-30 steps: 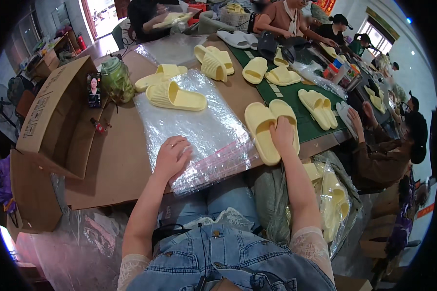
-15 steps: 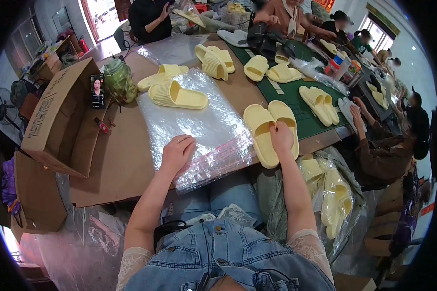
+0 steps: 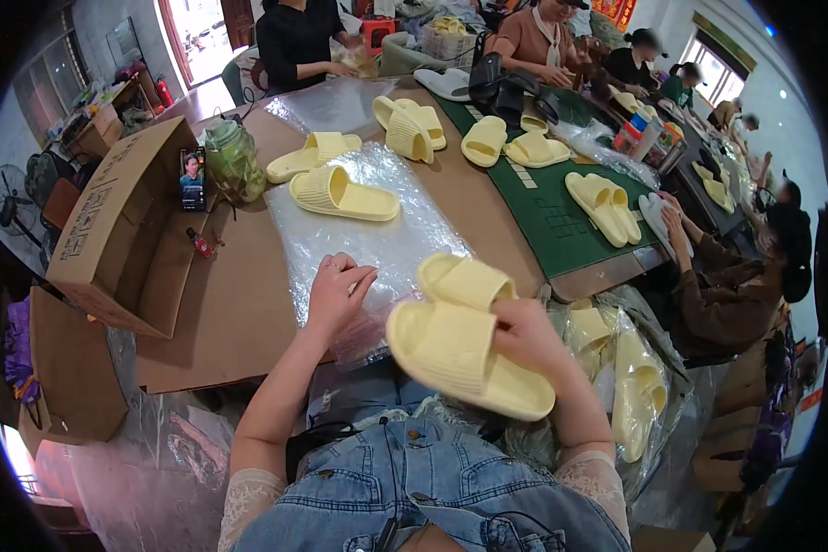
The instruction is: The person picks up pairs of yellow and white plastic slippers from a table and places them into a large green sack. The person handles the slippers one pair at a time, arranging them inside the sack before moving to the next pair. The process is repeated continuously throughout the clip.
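A pair of pale yellow ribbed slippers (image 3: 443, 348) hangs tilted above the table's near edge, gripped by my right hand (image 3: 531, 333). One slipper partly covers the other. Over a stack of clear plastic bags (image 3: 423, 216) hovers my left hand (image 3: 337, 296), fingers loosely bent and a little apart, nothing visible in them. On the far part of that stack lies a single yellow slipper (image 3: 345, 195), its mate (image 3: 313, 156) just behind it. Another yellow pair (image 3: 408, 129) rests farther back on the brown table.
An open cardboard box (image 3: 115, 248) stands at left, beside a phone (image 3: 192, 179) and a green jar (image 3: 234, 161). More yellow slippers (image 3: 603, 208) lie on a green mat (image 3: 561, 225). Bagged slippers (image 3: 637, 396) sit low at my right. Co-workers surround the table.
My right hand has lifted the slipper pair off the table's right side and brought it toward me and leftward, tilting it. My left hand has risen slightly from the bags.
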### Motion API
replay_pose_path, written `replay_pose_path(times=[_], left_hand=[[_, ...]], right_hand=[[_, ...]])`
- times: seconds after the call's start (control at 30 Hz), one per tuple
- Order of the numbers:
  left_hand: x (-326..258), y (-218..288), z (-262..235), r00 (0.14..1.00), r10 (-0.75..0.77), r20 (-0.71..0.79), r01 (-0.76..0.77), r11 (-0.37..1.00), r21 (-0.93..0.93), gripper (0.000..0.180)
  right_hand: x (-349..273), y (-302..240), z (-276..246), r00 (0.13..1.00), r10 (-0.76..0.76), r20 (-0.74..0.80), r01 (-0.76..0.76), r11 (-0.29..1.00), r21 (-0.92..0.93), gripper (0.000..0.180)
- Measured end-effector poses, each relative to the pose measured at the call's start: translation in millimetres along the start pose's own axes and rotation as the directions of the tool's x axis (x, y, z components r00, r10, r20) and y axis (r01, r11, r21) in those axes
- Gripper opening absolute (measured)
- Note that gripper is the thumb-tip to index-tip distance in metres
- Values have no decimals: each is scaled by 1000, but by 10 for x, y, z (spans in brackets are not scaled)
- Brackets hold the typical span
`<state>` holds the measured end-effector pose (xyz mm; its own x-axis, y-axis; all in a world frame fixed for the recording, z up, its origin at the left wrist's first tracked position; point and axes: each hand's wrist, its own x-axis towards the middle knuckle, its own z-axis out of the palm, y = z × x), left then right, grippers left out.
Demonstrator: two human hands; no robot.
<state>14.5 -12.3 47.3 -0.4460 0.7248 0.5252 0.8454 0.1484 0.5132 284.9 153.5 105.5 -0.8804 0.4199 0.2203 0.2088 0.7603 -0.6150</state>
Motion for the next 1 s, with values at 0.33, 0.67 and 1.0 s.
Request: replay_pose_path(times=[0.33, 0.67, 1.0], left_hand=[[-5, 557, -185, 975, 144, 168, -135, 989, -63, 18], [-310, 1050, -124, 949, 282, 141, -219, 911, -350, 21], [-418, 865, -247, 772, 397, 496, -276, 913, -302, 21]], right_hand=[[446, -132, 487, 999, -46, 20, 48, 982, -182, 28], [1005, -73, 1187, 998, -61, -31, 52, 972, -230, 30], [942, 130, 1266, 975, -167, -147, 146, 979, -144, 56]])
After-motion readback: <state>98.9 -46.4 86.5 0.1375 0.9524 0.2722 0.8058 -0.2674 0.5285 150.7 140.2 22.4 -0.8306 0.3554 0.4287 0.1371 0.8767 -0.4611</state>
